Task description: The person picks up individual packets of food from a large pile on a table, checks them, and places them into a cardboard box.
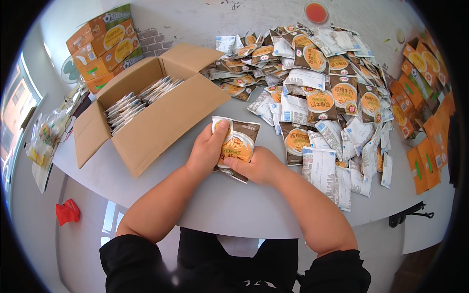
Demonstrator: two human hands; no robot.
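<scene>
Between both hands I grip a brown-and-white printed drink pouch, its orange bowl picture facing up and tilted over the table. My left hand clasps its left edge, thumb lying on the front near the top. Along the lower right edge, my right hand pinches it, thumb across the front; the fingers behind are hidden. An open cardboard box stands to the left, with rows of pouches upright inside. Right of my hands spreads a large heap of similar pouches, some brown side up, others white side up.
Orange printed cartons are stacked behind the box. More orange cartons stand at the far right. A round dish of red liquid sits at the back. The grey table curves along its front edge; a red bag lies below on the left.
</scene>
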